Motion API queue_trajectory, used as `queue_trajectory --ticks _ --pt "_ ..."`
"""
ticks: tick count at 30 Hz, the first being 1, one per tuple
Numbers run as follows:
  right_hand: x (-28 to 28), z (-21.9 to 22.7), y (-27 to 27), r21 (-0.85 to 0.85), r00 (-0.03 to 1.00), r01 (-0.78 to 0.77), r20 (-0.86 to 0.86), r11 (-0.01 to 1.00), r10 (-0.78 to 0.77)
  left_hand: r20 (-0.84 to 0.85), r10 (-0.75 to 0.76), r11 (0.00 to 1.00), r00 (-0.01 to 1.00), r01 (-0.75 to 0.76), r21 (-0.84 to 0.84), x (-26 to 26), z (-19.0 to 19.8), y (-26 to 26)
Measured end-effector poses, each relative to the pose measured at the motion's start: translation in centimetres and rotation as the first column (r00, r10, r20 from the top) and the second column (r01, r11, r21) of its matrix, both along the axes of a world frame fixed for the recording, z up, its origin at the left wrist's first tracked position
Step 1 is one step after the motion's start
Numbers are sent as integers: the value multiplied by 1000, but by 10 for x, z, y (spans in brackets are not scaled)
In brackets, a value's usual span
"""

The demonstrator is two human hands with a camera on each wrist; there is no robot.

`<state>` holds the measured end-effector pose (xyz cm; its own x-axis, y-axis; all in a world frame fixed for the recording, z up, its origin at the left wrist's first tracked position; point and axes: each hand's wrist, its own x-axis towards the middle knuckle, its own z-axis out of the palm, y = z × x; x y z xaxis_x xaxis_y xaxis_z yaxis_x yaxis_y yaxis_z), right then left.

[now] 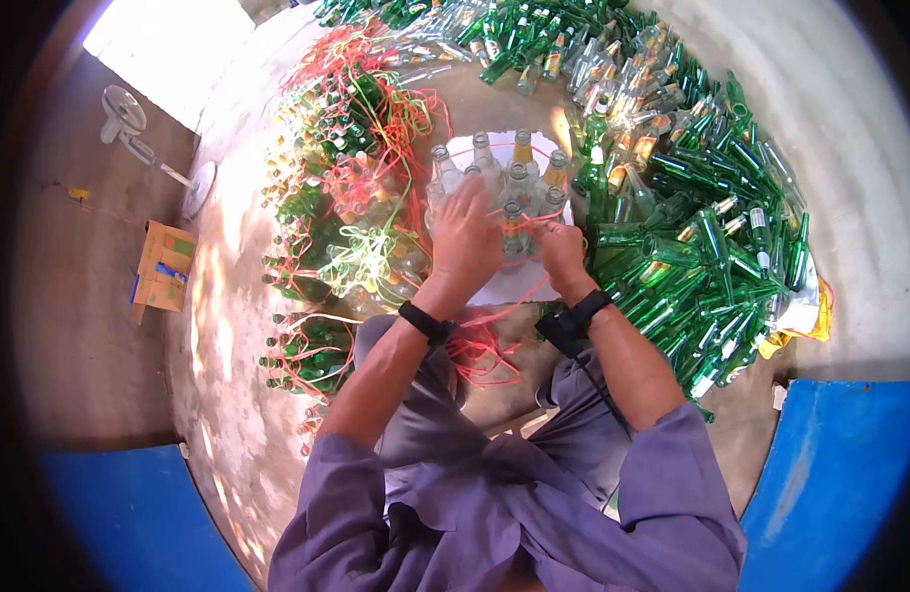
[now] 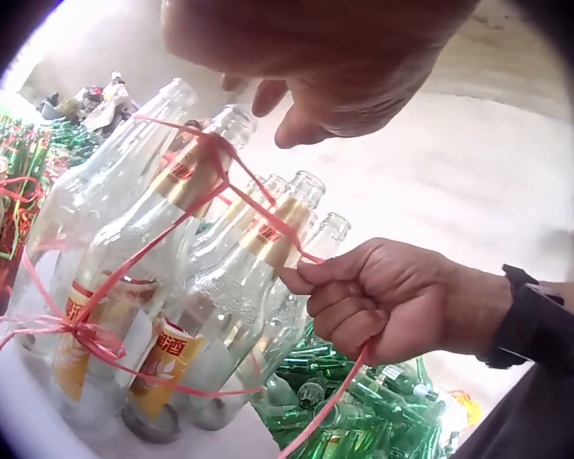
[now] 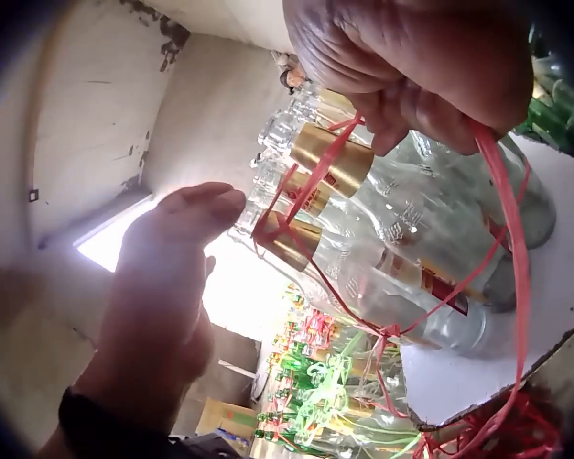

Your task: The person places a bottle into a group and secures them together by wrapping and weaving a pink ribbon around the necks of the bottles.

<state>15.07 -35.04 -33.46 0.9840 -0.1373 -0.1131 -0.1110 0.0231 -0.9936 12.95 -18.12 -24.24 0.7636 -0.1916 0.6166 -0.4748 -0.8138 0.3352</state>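
A group of clear glass bottles (image 2: 105,220), several with gold neck foil, stands upright on a white board (image 1: 514,288). Red plastic twine (image 2: 172,228) wraps their lower bodies, is knotted at one side, and also runs across the necks. My right hand (image 1: 562,252) is at the near right side of the group, pinching the twine; a loose tail hangs below its curled fingers in the left wrist view. Over the left side of the bottles is my left hand (image 1: 467,242), blurred in the head view, its fingers extended near the bottle tops and holding nothing visible.
Green and clear bottles (image 1: 672,257) lie heaped along the right and back. Bundles of tied bottles (image 1: 346,197) with red and green twine stand at left. Loose red twine (image 1: 485,355) lies between my knees. A fan (image 1: 124,111) and a cardboard box (image 1: 165,266) are farther left.
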Motion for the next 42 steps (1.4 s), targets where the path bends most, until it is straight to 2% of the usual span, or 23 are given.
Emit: queue_trajectory --ticks 1,2,4,5,7,8,9,10,12,14,16,17,19,20,22,23,24,25,29,31,35,37,42 --pt "1 -5 0 1 1000 1 2 1000 -1 -94 -101 989 990 90 -115 4 0 -4" --pt "1 -9 1 -63 1000 15 -26 998 -17 -92 -103 989 990 92 -114 9 1 -8" --pt "6 -23 3 -124 999 24 -42 992 -29 -322 -133 990 937 139 -3 18 13 -14" --pt "9 -31 4 -206 1000 28 11 978 -26 -315 -125 991 941 133 3 21 20 -18" --pt "11 -35 5 -276 997 21 75 961 0 -566 -57 977 822 163 138 26 37 -26" --pt "12 -32 3 -590 961 48 247 806 124 -555 -37 979 831 142 148 32 30 -28" --pt "13 -31 0 -816 885 152 364 558 291 -539 -136 983 831 180 30 40 15 -28" --pt "14 -30 -2 -809 873 155 381 567 306 -510 -234 971 828 221 -87 47 6 -29" --pt "13 -33 -8 -949 854 169 276 266 442 -529 -250 964 811 258 -61 54 2 -34" --pt "14 -35 -9 -935 831 167 304 313 465 -552 -271 954 789 298 -43 61 3 -36" --pt "13 -38 -13 -909 811 138 332 393 482 -599 -222 933 769 346 99 65 4 -36" --pt "20 -57 -14 -907 804 137 336 397 490 -597 -212 937 774 335 102 66 4 -35" --pt "37 -114 -12 -669 930 -123 180 734 319 -593 -247 918 766 381 109 63 9 -33" --pt "37 -111 -15 -668 926 -130 182 732 331 -591 -237 923 771 368 111 64 10 -32" --pt "37 -102 -22 -893 744 154 386 422 546 -603 -261 906 754 406 115 68 12 -32" --pt "38 -99 -20 -893 739 156 389 422 551 -599 -258 909 758 400 116 69 13 -31" --pt "39 -100 -18 -582 900 -167 240 796 364 -601 -277 901 750 420 108 71 10 -30" --pt "41 -100 -18 -34 959 -282 -31 959 281 -602 -297 892 741 440 101 74 8 -29" --pt "32 -75 -11 88 955 -296 61 951 291 -501 -285 842 817 464 277 72 -2 -29" --pt "14 -19 4 336 953 -29 -275 941 127 -412 -325 819 851 471 328 72 -2 -27" --pt "15 -21 0 157 962 -184 -173 970 210 -387 -287 784 876 447 431 67 10 -27" --pt "10 10 5 296 903 4 -413 955 124 -250 -355 768 901 433 471 70 6 -26" --pt "12 4 6 332 944 1 -313 943 109 -237 -366 740 900 436 512 74 10 -25"
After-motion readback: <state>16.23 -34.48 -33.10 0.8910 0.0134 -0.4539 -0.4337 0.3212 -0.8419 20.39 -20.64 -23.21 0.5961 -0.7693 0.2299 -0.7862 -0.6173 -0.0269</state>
